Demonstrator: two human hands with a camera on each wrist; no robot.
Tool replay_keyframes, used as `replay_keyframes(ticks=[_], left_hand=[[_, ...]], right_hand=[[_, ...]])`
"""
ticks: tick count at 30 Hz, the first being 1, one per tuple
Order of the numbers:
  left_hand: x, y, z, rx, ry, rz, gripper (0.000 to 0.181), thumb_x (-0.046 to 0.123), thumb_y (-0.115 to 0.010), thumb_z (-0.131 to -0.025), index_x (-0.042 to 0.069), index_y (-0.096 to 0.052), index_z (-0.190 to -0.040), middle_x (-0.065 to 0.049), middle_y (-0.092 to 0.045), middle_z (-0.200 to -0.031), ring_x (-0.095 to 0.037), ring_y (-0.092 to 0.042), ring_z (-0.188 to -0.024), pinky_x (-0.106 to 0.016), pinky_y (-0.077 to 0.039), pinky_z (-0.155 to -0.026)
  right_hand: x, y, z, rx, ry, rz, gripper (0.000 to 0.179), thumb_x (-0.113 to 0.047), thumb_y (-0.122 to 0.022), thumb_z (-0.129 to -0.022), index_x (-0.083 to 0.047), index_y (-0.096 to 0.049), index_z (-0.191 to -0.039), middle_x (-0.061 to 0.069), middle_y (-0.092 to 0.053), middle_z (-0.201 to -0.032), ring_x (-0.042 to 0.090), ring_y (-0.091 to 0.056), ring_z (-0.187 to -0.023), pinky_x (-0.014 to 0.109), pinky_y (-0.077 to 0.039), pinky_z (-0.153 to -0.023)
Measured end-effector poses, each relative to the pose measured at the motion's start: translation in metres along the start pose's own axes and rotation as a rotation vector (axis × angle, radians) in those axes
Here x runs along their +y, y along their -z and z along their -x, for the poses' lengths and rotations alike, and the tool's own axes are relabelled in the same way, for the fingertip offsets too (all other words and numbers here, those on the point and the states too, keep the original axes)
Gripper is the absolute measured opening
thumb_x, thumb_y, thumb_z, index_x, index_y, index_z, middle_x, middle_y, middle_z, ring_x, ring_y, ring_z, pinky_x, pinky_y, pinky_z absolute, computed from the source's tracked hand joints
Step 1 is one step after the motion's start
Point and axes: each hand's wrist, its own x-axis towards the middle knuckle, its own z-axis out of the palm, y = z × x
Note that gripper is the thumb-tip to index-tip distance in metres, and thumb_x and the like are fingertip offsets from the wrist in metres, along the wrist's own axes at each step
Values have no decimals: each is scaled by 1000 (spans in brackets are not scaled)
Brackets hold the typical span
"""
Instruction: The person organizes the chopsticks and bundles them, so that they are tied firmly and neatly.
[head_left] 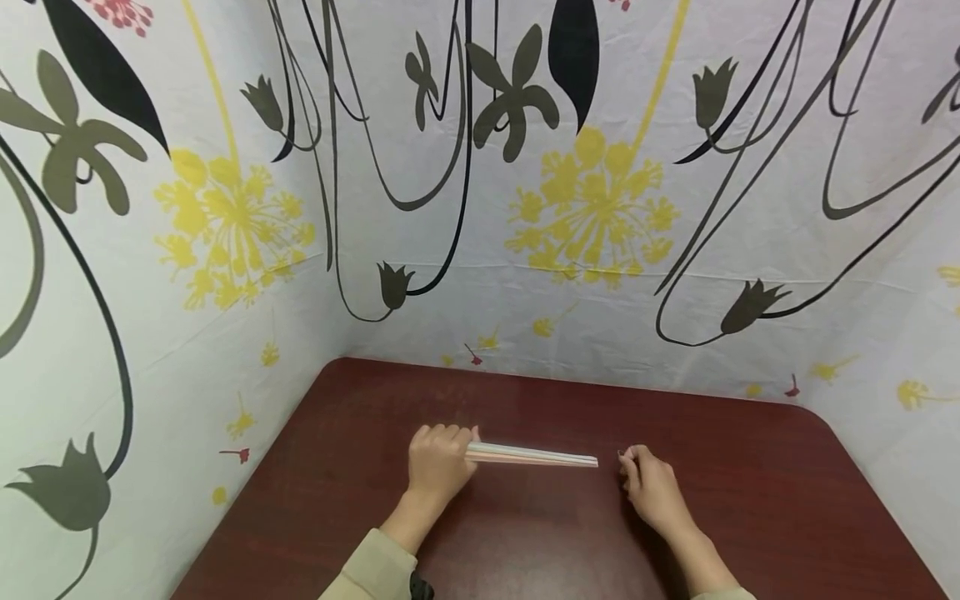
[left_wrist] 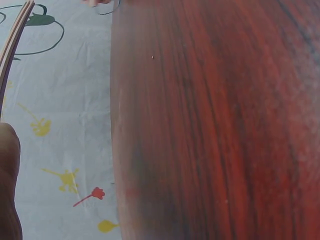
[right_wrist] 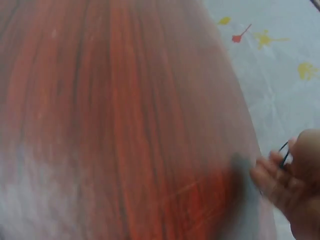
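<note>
My left hand [head_left: 441, 461] grips a bundle of pale, slender chopsticks [head_left: 534, 454] by one end, fingers wrapped round it. The bundle points to the right, its thinner free ends toward my other hand. In the left wrist view the chopsticks [left_wrist: 15, 45] stand up along the left edge, above part of the holding hand [left_wrist: 9, 175]. My right hand [head_left: 654, 490] is a short way beyond the free ends, pinching a thin dark elastic band between thumb and fingers. The right wrist view shows a loop of this elastic band [right_wrist: 284, 155] at the fingers of the right hand [right_wrist: 292, 187].
Under both hands is a dark red wood-grain table [head_left: 540, 533] with rounded far corners. White cloth [head_left: 450, 333] printed with flowers hangs behind it and along both sides.
</note>
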Motion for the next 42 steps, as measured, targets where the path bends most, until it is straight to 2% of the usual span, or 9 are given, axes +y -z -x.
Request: replay_keyframes(ticks=[4, 10, 17, 21, 26, 29, 33, 38, 42], left_hand=[[0, -1, 0, -1, 1, -4, 51, 23, -39, -100, 17, -39, -49, 5, -42, -44, -14, -34, -37, -24, -23, -42], [1, -1, 0, -7, 2, 2, 51, 23, -40, -100, 17, -39, -49, 5, -43, -44, -14, -36, -37, -25, -23, -42], [0, -3, 2, -47, 23, -18, 45, 20, -49, -93, 16, -41, -49, 4, -41, -44, -14, -34, -38, -25, -21, -43], [-1, -4, 3, -64, 45, -31, 41, 19, -60, -85, 16, -42, -49, 3, -40, -44, -14, -33, -37, -26, -21, -43], [-2, -3, 0, -50, 75, -33, 40, 19, -55, -89, 15, -47, -50, 3, -42, -45, -16, -37, -37, -27, -24, -42], [-1, -2, -4, -20, 77, -19, 39, 19, -54, -89, 14, -48, -51, 3, -45, -46, -16, -37, -38, -26, -24, -42], [0, 0, -9, 9, 70, -7, 37, 19, -60, -84, 15, -47, -51, 3, -46, -46, -14, -36, -38, -25, -23, -42], [2, 2, -14, 28, 69, 8, 34, 18, -66, -79, 15, -48, -51, 3, -47, -46, -14, -36, -39, -26, -24, -42], [3, 2, -16, 33, 72, -1, 34, 18, -64, -80, 16, -47, -50, 4, -45, -46, -14, -36, -38, -26, -25, -42]], right_hand=[[-12, 0, -2, 45, 29, -284, 12, -7, -52, -105, 0, -56, -96, 7, -61, -78, 10, -64, -64, 25, -56, -57], [-42, 12, -3, -37, 74, -574, 15, -7, -48, -106, 6, -53, -100, 19, -59, -84, 20, -65, -69, 33, -59, -61], [-63, 22, -2, -146, 124, -636, 17, -8, -46, -107, 6, -51, -100, 15, -56, -81, 26, -63, -65, 34, -57, -59], [-65, 22, 1, -159, 189, -639, 12, -4, -46, -106, 5, -51, -99, 16, -56, -78, 23, -63, -64, 34, -57, -59], [-66, 18, 8, -163, 272, -647, 9, 1, -47, -104, 0, -53, -97, 15, -58, -75, 21, -63, -64, 33, -57, -60], [-67, 13, 12, -169, 284, -659, 9, 2, -48, -104, -1, -53, -97, 15, -58, -75, 22, -64, -65, 34, -58, -61], [-68, 2, 16, -188, 217, -723, 12, -1, -46, -105, 4, -54, -98, 18, -59, -79, 19, -66, -69, 35, -59, -65], [-74, -8, 18, -174, 64, -797, 24, -8, -42, -108, 13, -54, -103, 20, -61, -83, 17, -69, -69, 38, -60, -64], [-85, -10, 19, -111, -45, -763, 17, -8, -54, -104, 8, -60, -102, 16, -65, -78, 18, -68, -63, 36, -60, -61]])
